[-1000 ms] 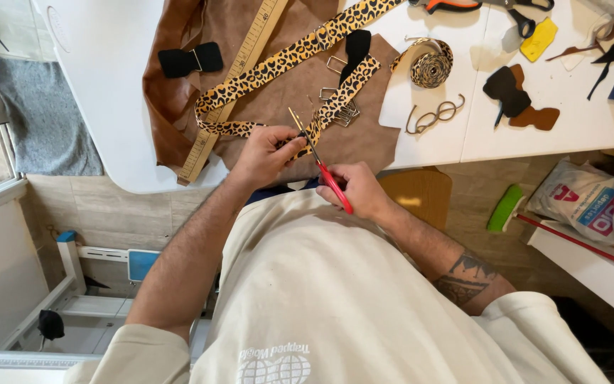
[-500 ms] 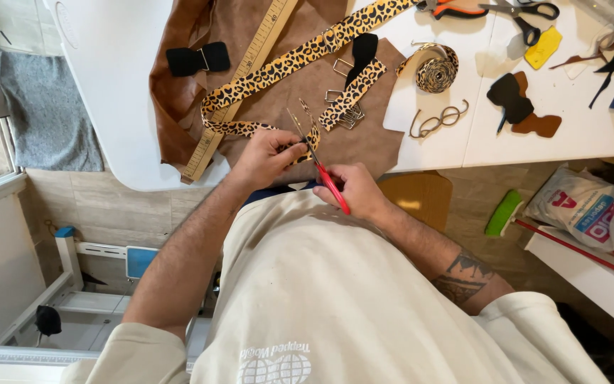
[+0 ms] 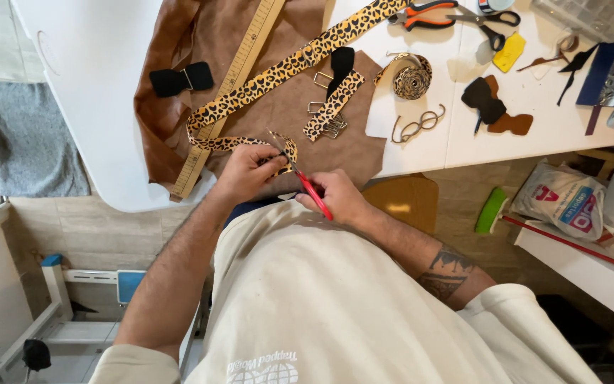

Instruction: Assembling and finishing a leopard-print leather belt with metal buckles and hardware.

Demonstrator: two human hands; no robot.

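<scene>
Up top-right, clear box (image 3: 591,16) of hardware

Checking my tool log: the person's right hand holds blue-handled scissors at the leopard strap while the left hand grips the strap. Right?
Not quite: the scissors in the right hand have red handles, not blue, as the head view shows. The left hand does grip the leopard strap.

- Strap (image 3: 278,75): far end cut off at top edge; near end hidden under left hand (image 3: 246,174).
- Scissors (image 3: 305,181): red handles mostly inside right hand (image 3: 339,199); blade tips too thin to tell open/closed.
- Ruler (image 3: 232,82): top cut off.
- Tray (image 3: 591,14), pliers (image 3: 428,13): cut by top edge.
- Bags (image 3: 570,203): partly behind shelf, right edge.
</scene>
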